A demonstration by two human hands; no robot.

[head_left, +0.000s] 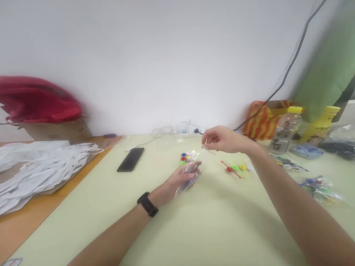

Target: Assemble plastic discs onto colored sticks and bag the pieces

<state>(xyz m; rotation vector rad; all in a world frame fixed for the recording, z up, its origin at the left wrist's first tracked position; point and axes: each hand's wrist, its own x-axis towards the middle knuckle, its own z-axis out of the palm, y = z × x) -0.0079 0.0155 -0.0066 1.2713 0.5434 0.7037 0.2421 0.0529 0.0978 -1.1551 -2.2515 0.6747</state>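
My left hand (182, 178) is closed around a clear plastic bag (181, 188) with small coloured pieces showing through it. Just beyond that hand lies a little pile of coloured plastic pieces (184, 156), in blue, red, green and white. Raised over the table to the right, my right hand (224, 140) has its fingertips pinched together. Something small and whitish shows at the fingertips, too blurred to name. Below the right hand, a red arrow-shaped piece (230, 170) lies near green and yellow round pieces (238, 168).
A black phone (131, 159) lies to the left. White bags (36, 173) are piled at far left, near a cardboard box (58, 130) topped with red fabric (40, 98). On the right are bagged coloured pieces (319, 190), a clear bottle (286, 130) and a yellow bottle (321, 126).
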